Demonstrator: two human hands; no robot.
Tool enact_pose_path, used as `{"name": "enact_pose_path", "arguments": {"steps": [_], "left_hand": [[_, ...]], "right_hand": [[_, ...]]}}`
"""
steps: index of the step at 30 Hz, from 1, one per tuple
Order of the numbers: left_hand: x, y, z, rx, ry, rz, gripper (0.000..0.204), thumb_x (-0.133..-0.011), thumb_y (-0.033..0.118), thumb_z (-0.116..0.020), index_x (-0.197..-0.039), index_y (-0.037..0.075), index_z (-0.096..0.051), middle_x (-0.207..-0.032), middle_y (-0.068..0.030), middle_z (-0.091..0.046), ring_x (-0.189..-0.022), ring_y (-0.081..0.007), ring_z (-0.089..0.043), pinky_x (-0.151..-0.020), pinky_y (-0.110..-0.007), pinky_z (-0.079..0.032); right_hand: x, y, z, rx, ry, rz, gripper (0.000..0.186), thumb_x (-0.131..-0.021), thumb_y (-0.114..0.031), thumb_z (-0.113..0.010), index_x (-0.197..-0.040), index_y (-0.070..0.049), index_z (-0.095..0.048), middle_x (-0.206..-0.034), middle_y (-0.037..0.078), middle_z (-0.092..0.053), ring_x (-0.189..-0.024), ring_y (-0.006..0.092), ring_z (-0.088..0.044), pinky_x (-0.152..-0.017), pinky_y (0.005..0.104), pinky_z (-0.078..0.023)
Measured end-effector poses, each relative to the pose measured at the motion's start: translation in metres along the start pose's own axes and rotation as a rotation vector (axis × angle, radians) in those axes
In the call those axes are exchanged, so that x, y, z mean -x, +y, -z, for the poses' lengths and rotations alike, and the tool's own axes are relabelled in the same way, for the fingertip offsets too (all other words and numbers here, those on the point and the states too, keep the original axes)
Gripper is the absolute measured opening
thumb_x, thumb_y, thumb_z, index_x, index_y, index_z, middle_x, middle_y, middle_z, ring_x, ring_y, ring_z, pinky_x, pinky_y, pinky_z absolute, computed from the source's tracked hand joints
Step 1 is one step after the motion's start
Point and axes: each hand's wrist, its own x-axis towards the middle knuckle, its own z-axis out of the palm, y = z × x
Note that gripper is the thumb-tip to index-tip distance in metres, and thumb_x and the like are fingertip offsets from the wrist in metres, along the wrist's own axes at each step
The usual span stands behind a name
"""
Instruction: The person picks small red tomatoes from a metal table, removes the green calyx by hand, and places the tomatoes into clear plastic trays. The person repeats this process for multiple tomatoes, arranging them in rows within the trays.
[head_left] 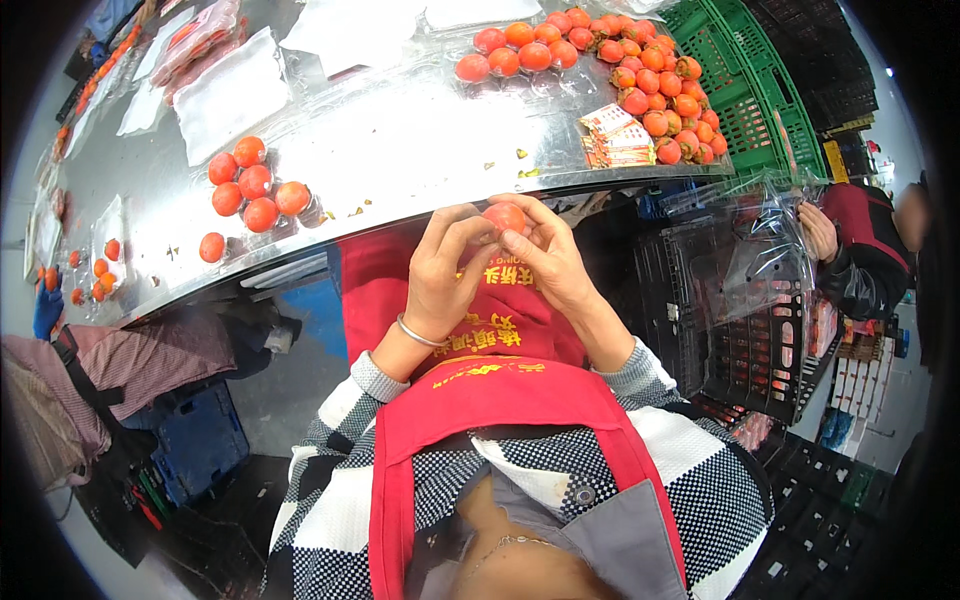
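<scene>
- Your red apron (495, 395) comes closest, worn over a checked top (690, 480), at the near side of the metal table (400, 150).
- Your right hand (556, 262) has a round orange-red fruit (506, 216) between thumb and fingers, parted about as far as its width, just off the table's near edge.
- Your left hand (440, 268), a bracelet (415, 334) at its wrist, curls with fingertips at the fruit; whether they grip, I cannot tell.
- Seven similar fruits (255, 181) sit on the table's left part, near its front edge.
- White sheets (230, 100) lie farther back on the table.
- Toward the table's right end are heaped fruits (655, 80), paper packets (625, 140) and green crates (730, 80).
</scene>
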Motion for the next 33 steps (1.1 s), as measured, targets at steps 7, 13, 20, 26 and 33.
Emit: {"name": "enact_pose_path", "arguments": {"steps": [7,13,20,26,33], "left_hand": [[0.0,-0.001,0.0,-0.087,0.074,-0.067,0.037,-0.085,-0.008,-0.078,-0.118,0.003,-0.068,-0.112,-0.0142,-0.065,-0.099,-0.0301,-0.07,-0.08,-0.037,-0.059],[0.01,-0.005,0.007,-0.051,0.075,0.04,0.037,-0.088,-0.01,-0.076,-0.122,0.002,-0.066,-0.116,-0.0139,-0.065,-0.085,-0.022,-0.072,-0.072,-0.033,-0.059],[0.022,-0.003,0.01,-0.008,0.053,0.141,0.032,-0.091,-0.011,-0.073,-0.12,0.0,-0.066,-0.116,-0.0135,-0.065,-0.081,-0.0188,-0.072,-0.07,-0.029,-0.06],[0.028,-0.002,0.014,-0.008,0.041,0.187,0.028,-0.092,-0.009,-0.072,-0.117,0.0,-0.066,-0.114,-0.0116,-0.066,-0.085,-0.0173,-0.07,-0.073,-0.028,-0.058],[0.028,-0.003,0.014,-0.019,0.037,0.151,0.027,-0.093,-0.009,-0.071,-0.118,-0.001,-0.066,-0.112,-0.0131,-0.066,-0.08,-0.0192,-0.071,-0.069,-0.029,-0.06]], "right_hand": [[-0.008,-0.018,0.008,0.093,-0.019,0.141,0.05,-0.095,-0.004,-0.078,-0.14,0.0,-0.056,-0.129,0.012,-0.069,-0.12,0.0209,-0.068,-0.106,0.0353,-0.055],[-0.05,-0.055,0.039,0.287,0.226,0.304,0.04,-0.094,-0.006,-0.076,-0.129,0.0,-0.057,-0.113,0.007,-0.07,-0.104,0.0147,-0.068,-0.098,0.0317,-0.053],[-0.119,-0.093,0.083,1.061,0.384,0.508,0.041,-0.089,-0.017,-0.085,-0.125,-0.005,-0.068,-0.115,0.007,-0.071,-0.097,0.0146,-0.068,-0.081,0.031,-0.056],[-0.136,-0.107,0.098,1.368,0.244,0.616,0.045,-0.089,-0.012,-0.08,-0.131,-0.006,-0.066,-0.124,0.009,-0.065,-0.108,0.0248,-0.067,-0.089,0.0349,-0.054],[-0.143,-0.112,0.099,1.501,0.091,0.609,0.044,-0.087,-0.004,-0.079,-0.128,-0.007,-0.062,-0.128,0.012,-0.065,-0.115,0.0379,-0.067,-0.092,0.0433,-0.056]]}}
